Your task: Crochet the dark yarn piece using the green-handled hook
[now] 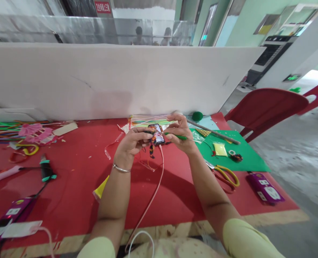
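Note:
Near the middle of the table, my left hand [132, 143] pinches a small braided cord [152, 150] in dark, orange and purple colours, its end hanging below the fingers. My right hand [181, 138] is closed on a thin tool with a green handle [179, 136]. The tool's slim metal end points left and reaches the cord; whether its tip is hooked is too small to tell. Just behind the hands lies a lit phone [159, 138], partly covered by them, with a pink cable [161, 168] running from it toward me.
Yellow-handled scissors [226, 175] lie by my right forearm. The green sheet [245, 157] bears a yellow packet [220, 149] and a grey rod [218, 132]. At left are a glue gun [3, 175], cutters [46, 168] and pipe cleaners [0, 134]. A white board [121, 82] stands behind.

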The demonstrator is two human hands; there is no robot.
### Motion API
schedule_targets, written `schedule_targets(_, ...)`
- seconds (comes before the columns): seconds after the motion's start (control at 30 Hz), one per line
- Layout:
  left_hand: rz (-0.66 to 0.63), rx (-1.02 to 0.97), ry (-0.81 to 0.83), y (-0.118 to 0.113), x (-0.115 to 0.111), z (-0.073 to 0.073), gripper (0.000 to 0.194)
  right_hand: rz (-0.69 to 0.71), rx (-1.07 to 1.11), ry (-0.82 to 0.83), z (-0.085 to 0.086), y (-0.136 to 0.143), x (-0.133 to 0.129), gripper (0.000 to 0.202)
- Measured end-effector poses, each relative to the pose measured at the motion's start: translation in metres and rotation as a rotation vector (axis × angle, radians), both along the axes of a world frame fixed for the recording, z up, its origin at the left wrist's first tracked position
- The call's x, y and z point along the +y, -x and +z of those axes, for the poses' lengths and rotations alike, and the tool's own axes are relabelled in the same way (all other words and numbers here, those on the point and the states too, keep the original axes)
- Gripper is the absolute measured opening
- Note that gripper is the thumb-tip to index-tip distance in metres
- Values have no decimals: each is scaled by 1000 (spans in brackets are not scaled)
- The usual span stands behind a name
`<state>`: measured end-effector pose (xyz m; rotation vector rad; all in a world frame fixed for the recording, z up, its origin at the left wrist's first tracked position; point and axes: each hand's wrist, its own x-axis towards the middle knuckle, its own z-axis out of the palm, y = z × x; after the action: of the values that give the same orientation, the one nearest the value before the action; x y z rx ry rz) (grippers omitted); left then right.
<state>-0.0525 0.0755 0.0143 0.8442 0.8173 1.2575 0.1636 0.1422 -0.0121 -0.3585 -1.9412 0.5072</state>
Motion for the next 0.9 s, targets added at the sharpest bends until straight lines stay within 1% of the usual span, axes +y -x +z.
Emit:
schedule_targets(0.13, 3, 43, 7, 1, 0, -1, 22, 11, -82, -23, 7, -10, 1, 23)
schedule_targets(0.27, -12, 117, -13, 2, 1, -3, 20, 13, -159, -96, 17, -18, -3, 19)
schedule_targets(0.4, 2, 205, -20, 3, 1, -4, 20, -2, -227, -146, 26, -22, -9, 19)
schedule_targets(0.53, 13, 259, -16, 5, 2, -6, 21, -5, -269, -184, 30, -25, -12, 18)
schedule_targets(0.63, 12, 231, -25, 4, 2, -7, 21, -3, -276, -187, 29, -24, -13, 19)
schedule_targets(0.77, 46, 180, -54, 2, 0, -6, 18, -31, -172, -173, 20, -15, -12, 22)
schedule_targets(0.9, -42, 113, -70, -2, -3, -5, 27, -25, -58, -107, 9, -3, -12, 20)
